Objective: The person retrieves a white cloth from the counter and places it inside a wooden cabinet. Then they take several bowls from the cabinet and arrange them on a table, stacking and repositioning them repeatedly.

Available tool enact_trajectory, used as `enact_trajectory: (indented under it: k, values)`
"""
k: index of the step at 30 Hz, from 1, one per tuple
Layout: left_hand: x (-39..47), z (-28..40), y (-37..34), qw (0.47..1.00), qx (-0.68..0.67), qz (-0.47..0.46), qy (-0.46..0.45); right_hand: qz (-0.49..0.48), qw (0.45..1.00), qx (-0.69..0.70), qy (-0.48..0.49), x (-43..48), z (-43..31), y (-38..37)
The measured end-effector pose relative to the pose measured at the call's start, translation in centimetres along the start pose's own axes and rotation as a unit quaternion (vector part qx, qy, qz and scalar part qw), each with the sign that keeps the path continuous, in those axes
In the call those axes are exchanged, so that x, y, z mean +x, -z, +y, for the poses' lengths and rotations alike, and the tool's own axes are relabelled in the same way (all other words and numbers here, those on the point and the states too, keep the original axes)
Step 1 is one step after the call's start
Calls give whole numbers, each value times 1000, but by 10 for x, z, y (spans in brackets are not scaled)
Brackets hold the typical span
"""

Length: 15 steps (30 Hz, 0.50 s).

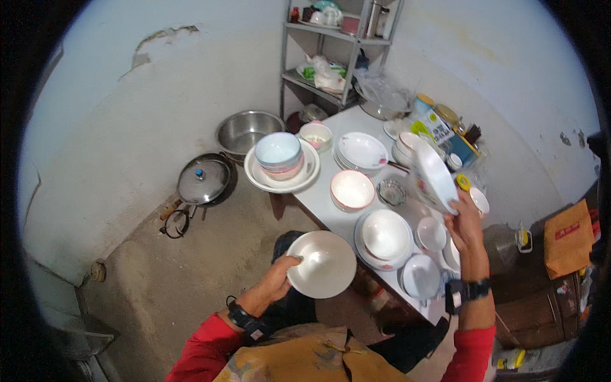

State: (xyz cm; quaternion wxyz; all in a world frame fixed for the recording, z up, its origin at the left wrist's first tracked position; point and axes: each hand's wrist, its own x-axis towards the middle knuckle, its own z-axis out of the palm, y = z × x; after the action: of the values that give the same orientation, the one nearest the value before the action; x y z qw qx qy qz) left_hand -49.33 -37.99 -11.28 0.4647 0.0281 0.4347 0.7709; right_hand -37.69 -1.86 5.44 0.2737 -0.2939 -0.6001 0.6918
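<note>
My left hand (279, 277) grips the rim of a white bowl (324, 265), held off the table's near edge above my lap. At the right, my right hand (464, 220) holds a large white bowl with a floral pattern (432, 174), tilted on its side above the table. Below and left of it lie a patterned glass dish (392, 192) and a red-rimmed white bowl (352, 191). A stack of floral plates (363, 150) stands behind them. Nearer me, a white bowl (386, 234) sits in a wider one. Smaller bowls (431, 234) are beside it.
Blue and pink bowls (278, 150) stand in a white dish at the table's left corner. Beyond are a steel basin (248, 131) and a lidded pan (204, 179). A metal shelf rack (319, 28) rises behind the table (312, 203); jars and boxes line the right wall.
</note>
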Motion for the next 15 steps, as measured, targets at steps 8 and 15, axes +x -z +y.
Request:
enact_trajectory:
  k: [8, 15]
  values:
    - [-5, 20, 6, 993, 11, 119, 25, -52, 999, 0, -17, 7, 6, -51]
    - [53, 53, -20, 991, 1, 115, -64, 9, 1000, -4, 26, -11, -10, 5]
